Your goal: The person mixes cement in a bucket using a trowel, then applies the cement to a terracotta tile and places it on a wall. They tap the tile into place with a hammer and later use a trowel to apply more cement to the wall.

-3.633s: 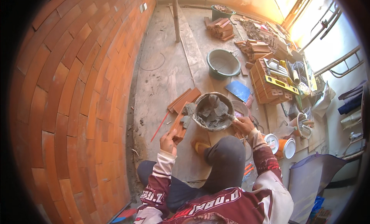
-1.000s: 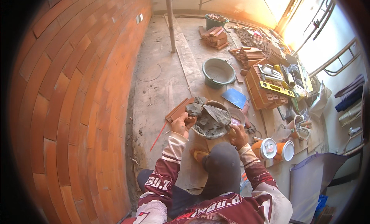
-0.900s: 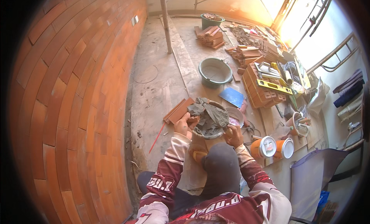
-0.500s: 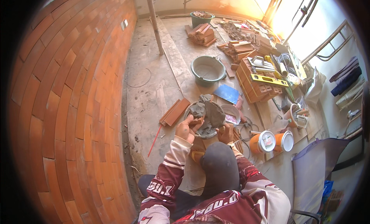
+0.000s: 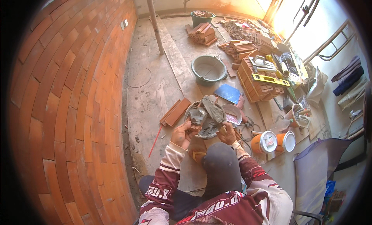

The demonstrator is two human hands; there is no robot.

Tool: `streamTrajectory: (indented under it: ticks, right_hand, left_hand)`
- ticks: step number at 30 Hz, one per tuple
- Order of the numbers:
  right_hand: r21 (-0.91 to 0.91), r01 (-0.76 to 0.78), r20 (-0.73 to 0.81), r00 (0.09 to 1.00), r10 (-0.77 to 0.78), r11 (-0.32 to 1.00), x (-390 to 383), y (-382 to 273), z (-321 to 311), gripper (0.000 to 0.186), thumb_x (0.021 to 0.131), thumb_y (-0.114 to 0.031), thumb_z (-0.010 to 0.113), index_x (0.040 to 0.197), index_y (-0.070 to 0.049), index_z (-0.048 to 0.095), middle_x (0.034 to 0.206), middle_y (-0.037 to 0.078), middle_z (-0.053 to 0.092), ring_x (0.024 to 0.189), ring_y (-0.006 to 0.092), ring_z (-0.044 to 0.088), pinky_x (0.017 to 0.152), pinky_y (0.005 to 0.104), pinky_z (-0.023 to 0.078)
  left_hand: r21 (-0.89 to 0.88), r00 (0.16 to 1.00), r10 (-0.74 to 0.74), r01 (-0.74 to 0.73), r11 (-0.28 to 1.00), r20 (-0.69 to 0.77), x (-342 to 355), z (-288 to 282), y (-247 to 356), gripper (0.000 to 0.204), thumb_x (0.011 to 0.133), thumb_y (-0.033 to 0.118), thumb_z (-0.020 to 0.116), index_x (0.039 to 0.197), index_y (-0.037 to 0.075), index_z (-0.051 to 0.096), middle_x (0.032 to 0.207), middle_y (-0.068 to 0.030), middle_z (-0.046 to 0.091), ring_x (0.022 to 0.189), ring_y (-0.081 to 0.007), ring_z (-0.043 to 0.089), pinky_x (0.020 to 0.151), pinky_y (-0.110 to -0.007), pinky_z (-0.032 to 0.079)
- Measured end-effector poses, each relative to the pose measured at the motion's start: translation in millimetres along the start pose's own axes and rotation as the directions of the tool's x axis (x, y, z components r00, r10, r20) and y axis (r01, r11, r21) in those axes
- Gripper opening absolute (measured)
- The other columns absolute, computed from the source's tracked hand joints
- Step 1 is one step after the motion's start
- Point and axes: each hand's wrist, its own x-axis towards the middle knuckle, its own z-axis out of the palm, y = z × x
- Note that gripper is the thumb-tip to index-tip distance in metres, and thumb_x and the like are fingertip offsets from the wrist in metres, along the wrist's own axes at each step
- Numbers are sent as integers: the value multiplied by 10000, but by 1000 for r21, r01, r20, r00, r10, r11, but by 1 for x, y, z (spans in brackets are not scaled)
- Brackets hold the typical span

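Note:
My left hand (image 5: pixel 181 135) is closed on a reddish brick tile (image 5: pixel 195 127) with grey mortar on its upper face. Beside it, my right hand (image 5: pixel 228 133) grips a trowel, its handle mostly hidden by the fingers. The mortar-smeared trowel blade (image 5: pixel 213 108) slants up and to the left, close to the tile. Both are over a round bucket (image 5: pixel 187 112) holding wet grey mortar (image 5: pixel 209 128). My knee stands between my forearms.
A brick wall (image 5: pixel 77 109) rises at left. Two tiles (image 5: pixel 175 112) lie left of the bucket. Beyond are a green basin (image 5: pixel 209 70), a blue board (image 5: pixel 228 93) and a hollow-brick stack (image 5: pixel 257 85) with a yellow level (image 5: pixel 270 80). Orange buckets (image 5: pixel 263 142) stand at right.
The trowel blade has turned and now shows a narrower, lighter grey face. My left hand and the tile have shifted slightly left and down, and the mortar on the tile looks flatter.

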Motion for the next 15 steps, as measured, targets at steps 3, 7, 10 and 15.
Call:
streamTrajectory:
  ticks: [3, 7, 10, 15]
  right_hand:
    - [-44, 47, -11, 999, -47, 998, -18, 25, -8, 584, 754, -137, 764, 1255, -102, 467, 1030, 169, 519, 934, 352, 556, 821, 420, 467]
    - [-131, -65, 78, 994, 76, 989, -47, 27, -42, 573, 751, -142, 745, 1259, -116, 480, 1051, 167, 531, 958, 359, 562, 840, 421, 471]
    - [-138, -151, 35, 987, 157, 979, -48, 0, -63, 529, 744, -126, 708, 1236, -97, 516, 1080, 165, 555, 1007, 352, 572, 868, 418, 476]
    - [-88, -131, 116, 983, 141, 987, 7, -48, -78, 468, 785, -179, 690, 1222, -57, 577, 1078, 206, 633, 1017, 380, 615, 882, 427, 495]
  left_hand:
    - [-49, 999, 42, -42, 998, -8, 1, 14, -1, 287, 973, 155, 559, 1173, -47, 597, 1020, -141, 688, 916, -240, 688, 817, -343, 587]
    - [43, 989, 123, -120, 992, -81, -5, -10, 0, 244, 978, 164, 578, 1089, -44, 643, 938, -128, 698, 861, -218, 700, 760, -319, 602]
    - [304, 981, 183, -157, 940, -58, -8, -32, 3, 265, 980, 151, 559, 1162, -29, 628, 940, -100, 695, 855, -204, 681, 855, -377, 565]
    - [507, 934, 341, -244, 827, -106, -17, -32, -1, 243, 966, 97, 577, 1156, -38, 646, 922, -69, 688, 785, -142, 668, 744, -311, 589]
